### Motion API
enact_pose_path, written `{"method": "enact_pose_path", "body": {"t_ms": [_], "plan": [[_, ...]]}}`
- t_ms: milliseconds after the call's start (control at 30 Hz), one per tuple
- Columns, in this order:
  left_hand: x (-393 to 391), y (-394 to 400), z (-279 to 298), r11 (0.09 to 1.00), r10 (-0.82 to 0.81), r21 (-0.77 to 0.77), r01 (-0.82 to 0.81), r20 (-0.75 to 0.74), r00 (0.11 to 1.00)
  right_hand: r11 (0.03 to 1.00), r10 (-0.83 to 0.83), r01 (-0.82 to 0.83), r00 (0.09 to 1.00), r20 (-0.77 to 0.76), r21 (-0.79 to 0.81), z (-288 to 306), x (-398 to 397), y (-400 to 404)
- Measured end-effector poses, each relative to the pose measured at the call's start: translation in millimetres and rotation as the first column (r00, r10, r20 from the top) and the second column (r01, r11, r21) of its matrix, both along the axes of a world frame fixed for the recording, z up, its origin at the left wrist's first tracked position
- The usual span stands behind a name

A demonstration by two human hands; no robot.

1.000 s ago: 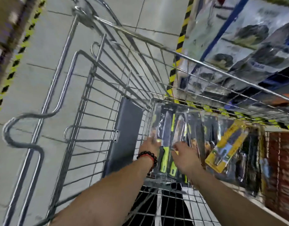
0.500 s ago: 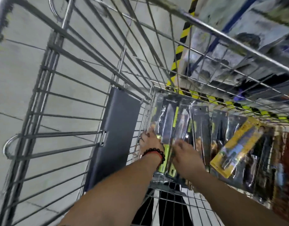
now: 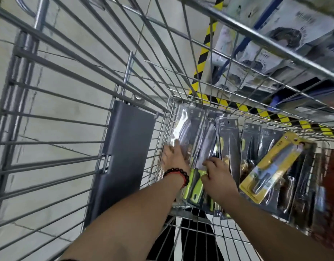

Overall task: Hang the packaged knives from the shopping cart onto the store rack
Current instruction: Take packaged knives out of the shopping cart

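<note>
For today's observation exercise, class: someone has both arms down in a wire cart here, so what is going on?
A person is reaching into a shopping cart full of packaged knives. The left hand and right hand are both on the leftmost packs, the green-handled knives, apparently picking some out. A yellow-carded knife lies tilted over the other packs to the right. Nothing is lifted clear yet.

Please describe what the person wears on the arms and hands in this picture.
Both forearms are bare, with no sleeves or gloves in view. The left hand has a bracelet of dark round beads with a red band at the wrist. The right hand wears nothing.
</note>
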State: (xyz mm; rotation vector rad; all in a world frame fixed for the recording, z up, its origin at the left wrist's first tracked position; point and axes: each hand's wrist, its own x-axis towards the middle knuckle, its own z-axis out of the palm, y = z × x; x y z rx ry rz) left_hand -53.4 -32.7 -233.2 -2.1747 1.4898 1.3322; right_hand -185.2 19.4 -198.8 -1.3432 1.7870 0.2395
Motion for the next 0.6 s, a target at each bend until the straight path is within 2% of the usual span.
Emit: {"method": "enact_pose_path", "body": {"t_ms": [67, 167, 367, 600], "plan": [[-5, -5, -3, 0.998, 0.058, 0.038, -0.059, 0.031, 0.998, 0.999, -0.029, 0.029, 0.999, 0.02, 0.016, -2, -2, 1], [-6, -7, -8, 0.998, -0.021, 0.069, 0.012, 0.118, 0.993, 0.997, -0.073, 0.072, 0.997, 0.036, 0.019, -4, -4, 5], [2, -6, -7, 0.993, -0.101, -0.033, 0.111, 0.212, 0.972, 0.99, -0.139, 0.137, 0.988, 0.063, 0.041, -5, -6, 14], [6, -10, 5, 0.993, 0.069, -0.101, -0.054, 0.151, 0.986, 0.989, -0.127, 0.118, 0.987, 0.097, 0.094, -2, 0, 12]]}}
